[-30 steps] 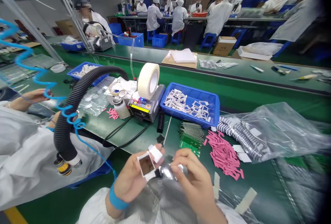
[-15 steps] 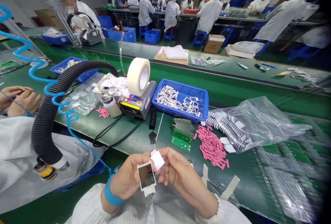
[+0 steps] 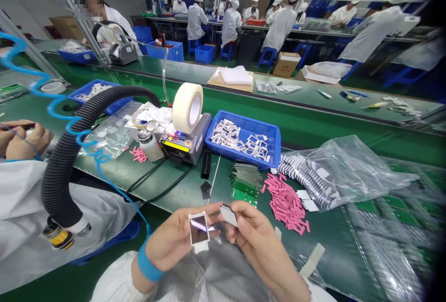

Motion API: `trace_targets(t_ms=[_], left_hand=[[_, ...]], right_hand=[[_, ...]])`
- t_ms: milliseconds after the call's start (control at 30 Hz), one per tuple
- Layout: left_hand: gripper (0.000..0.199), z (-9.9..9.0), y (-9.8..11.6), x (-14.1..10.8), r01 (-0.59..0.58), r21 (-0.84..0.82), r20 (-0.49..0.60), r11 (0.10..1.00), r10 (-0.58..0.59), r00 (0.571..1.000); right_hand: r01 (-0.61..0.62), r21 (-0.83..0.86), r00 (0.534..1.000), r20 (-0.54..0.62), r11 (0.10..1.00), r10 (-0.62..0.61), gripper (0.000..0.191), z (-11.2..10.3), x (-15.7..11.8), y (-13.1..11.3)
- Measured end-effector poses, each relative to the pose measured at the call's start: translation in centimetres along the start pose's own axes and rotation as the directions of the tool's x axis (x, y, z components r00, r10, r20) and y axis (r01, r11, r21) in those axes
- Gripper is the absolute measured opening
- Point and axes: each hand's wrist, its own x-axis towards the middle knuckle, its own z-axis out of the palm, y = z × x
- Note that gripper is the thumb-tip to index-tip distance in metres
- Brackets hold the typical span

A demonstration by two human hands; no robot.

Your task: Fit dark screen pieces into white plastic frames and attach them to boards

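Observation:
My left hand (image 3: 173, 233), with a blue wrist strap (image 3: 148, 260), holds a small white-framed display screen (image 3: 199, 228) whose dark glossy face points up. A white tab sticks out from the frame's lower edge. In my right hand (image 3: 252, 227), a thin pale rectangular piece (image 3: 228, 215) with a dark edge is pinched between thumb and fingers, tilted. The two pieces are apart, close together above my lap. Just beyond my hands lie a stack of green circuit boards (image 3: 246, 182) and a pile of pink strips (image 3: 285, 204).
A blue bin (image 3: 273, 160) holds white frames. Left of it stands a tape dispenser (image 3: 186, 146) bearing a large tape roll (image 3: 188, 107). A black hose (image 3: 59, 186) arches at left, near a co-worker's hands (image 3: 29, 141). Plastic bags (image 3: 362, 167) cover the right side.
My right hand has drawn the pale piece rightward, away from the screen, and turned it from a face-on to a tilted view. The screen now catches a reflection.

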Motion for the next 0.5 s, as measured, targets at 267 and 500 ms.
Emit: trace_targets(t_ms=[267, 500], left_hand=[[0.041, 0.8, -1.3, 0.0, 0.147, -0.102, 0.041, 0.984, -0.143, 0.989], [0.041, 1.1, -1.9, 0.1, 0.189, -0.139, 0.055, 0.972, -0.183, 0.981]], right_hand=[[0.712, -0.675, 0.694, 0.634, 0.195, -0.34, 0.02, 0.3, 0.5, -4.4], [0.808, -0.574, 0.587, 0.76, 0.133, -0.281, 0.014, 0.7, 1.1, -4.9]])
